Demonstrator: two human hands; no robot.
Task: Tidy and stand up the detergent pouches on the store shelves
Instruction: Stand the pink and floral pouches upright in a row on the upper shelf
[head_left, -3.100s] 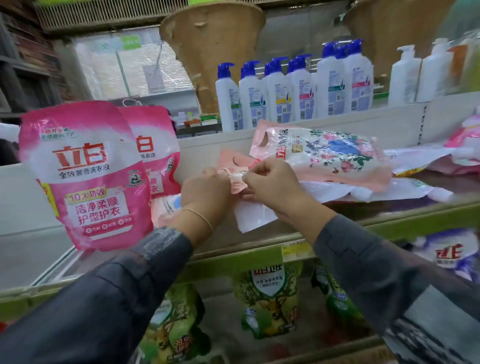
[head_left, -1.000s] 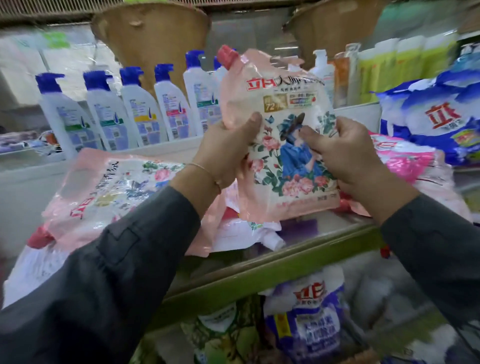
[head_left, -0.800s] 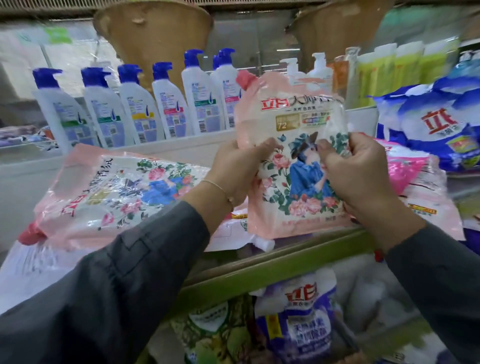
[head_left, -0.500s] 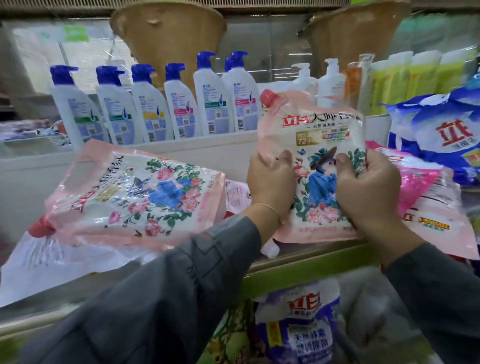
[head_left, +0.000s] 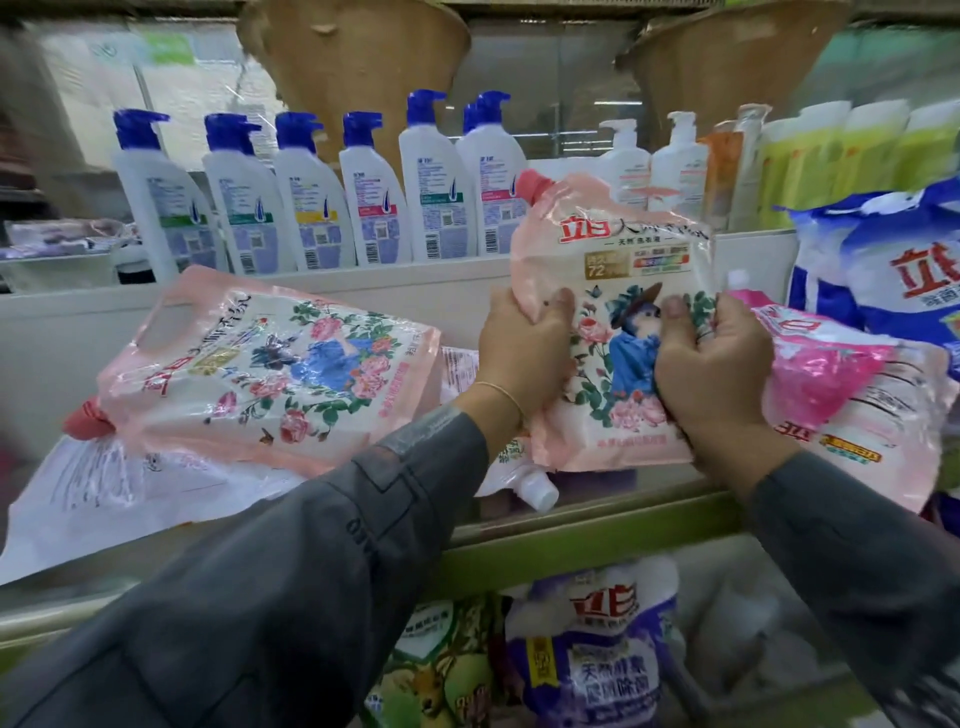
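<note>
At shelf front, left hand: curled round the left edge of the upright floral pouch, thumb laid across its front.
Right hand: curled round the same pouch's right edge, thumb pressed on the printed figure; film is crumpled under the grip.
Upright floral pouch: held between both hands, print turned to the camera, red cap at its upper left corner; its base is seen just above the green shelf lip. Contact with the shelf board cannot be told.
Sleeves: dark grey, both reaching in from below.
Lying floral pouch: same print, laid flat just left of the left hand, capped end at the lower left; it is stacked on a white pouch.
White-capped spout: seen lying below the left wrist.
Pink pouch: slumped on its back just beside the right hand, partly hidden by it.
Blue pouches: stood behind the pink pouch, far right.
Pump bottles: white with blue pumps, ranged in a row on the raised ledge behind.
Lower shelf: a purple pouch and a green pouch are seen below the lip.
</note>
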